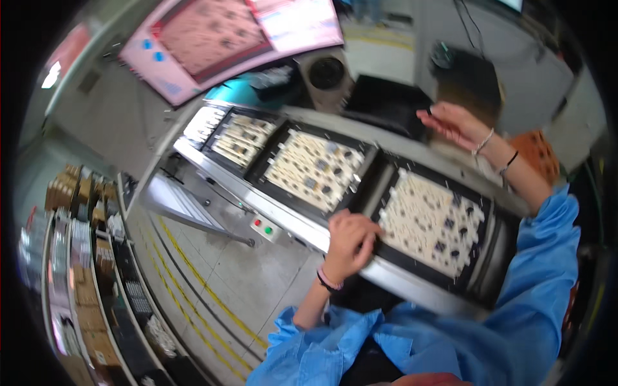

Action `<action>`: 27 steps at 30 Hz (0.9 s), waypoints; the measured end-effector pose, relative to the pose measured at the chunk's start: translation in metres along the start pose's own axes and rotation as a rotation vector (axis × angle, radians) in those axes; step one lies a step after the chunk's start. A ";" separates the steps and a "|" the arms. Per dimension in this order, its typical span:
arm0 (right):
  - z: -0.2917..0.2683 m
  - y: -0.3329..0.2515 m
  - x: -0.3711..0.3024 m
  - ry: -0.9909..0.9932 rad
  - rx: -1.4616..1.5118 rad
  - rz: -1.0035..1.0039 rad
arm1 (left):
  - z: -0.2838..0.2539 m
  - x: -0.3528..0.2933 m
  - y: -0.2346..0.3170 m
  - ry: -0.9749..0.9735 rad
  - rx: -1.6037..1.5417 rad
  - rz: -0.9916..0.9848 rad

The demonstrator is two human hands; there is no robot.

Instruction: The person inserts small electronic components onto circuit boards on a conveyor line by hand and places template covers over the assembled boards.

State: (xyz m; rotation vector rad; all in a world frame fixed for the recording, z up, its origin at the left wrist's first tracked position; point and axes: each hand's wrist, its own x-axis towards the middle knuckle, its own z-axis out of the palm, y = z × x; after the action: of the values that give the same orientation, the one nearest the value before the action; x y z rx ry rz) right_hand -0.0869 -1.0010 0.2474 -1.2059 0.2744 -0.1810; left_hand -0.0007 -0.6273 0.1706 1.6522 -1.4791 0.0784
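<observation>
My left hand (352,241) is at the front rail of a conveyor, by the near left corner of a black-framed tray. Its fingers are curled; whatever lies under them is hidden. That tray carries a cream board (425,222) dotted with dark parts and white tabs along its edges. Beyond the conveyor, my right hand (454,125) hovers near a black bin (389,103), fingers pressed together. Something small and dark shows at its fingertips, too blurred to name. To the left on the line sits a second cream board (313,168) with grey and black parts.
Further left is another framed board (243,139). A large monitor (232,42) stands behind the line. Red and green buttons (262,226) sit on the front side. Shelves with cartons (84,283) line the left. An orange crate (535,154) is beside my right forearm.
</observation>
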 end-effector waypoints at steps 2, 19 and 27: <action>0.023 -0.007 -0.052 0.040 -0.147 0.071 | -0.002 0.008 0.003 0.000 -0.015 0.004; 0.056 0.080 -0.230 -0.151 -1.227 -0.272 | 0.003 -0.001 -0.008 -0.101 0.067 -0.015; 0.051 0.095 -0.226 -0.408 -1.936 -0.851 | 0.000 0.002 -0.015 -0.107 0.084 -0.007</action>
State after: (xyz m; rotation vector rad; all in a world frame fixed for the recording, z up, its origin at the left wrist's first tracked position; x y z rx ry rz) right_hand -0.2878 -0.8585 0.2010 -3.1864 -0.6704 -0.4156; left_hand 0.0124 -0.6304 0.1628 1.7526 -1.5694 0.0500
